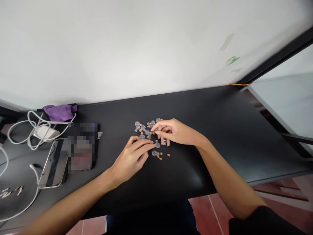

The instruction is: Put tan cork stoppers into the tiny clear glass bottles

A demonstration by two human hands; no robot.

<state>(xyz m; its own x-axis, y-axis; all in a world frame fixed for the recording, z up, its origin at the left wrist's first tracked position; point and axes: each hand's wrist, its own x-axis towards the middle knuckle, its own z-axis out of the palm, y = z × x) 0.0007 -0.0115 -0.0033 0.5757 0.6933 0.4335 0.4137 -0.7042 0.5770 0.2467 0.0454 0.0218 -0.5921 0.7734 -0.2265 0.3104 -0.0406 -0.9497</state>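
Several tiny clear glass bottles (143,129) and small brown corks (161,156) lie scattered mid-table on the black table (220,130). My left hand (133,158) rests on the table with fingers stretched toward the bottles, its fingertips touching one near the pile. My right hand (172,131) lies just right of the pile, fingers curled and pinched together over the bottles; what they pinch is too small to make out. One bottle (155,153) sits between both hands beside loose corks.
At the left lie white cables (29,130) with a charger (46,133), a purple cloth (60,111), a phone-like device (52,164) and a blurred object (81,147). Small tan pieces (11,191) sit far left. A white wall stands behind; red floor tiles show below.
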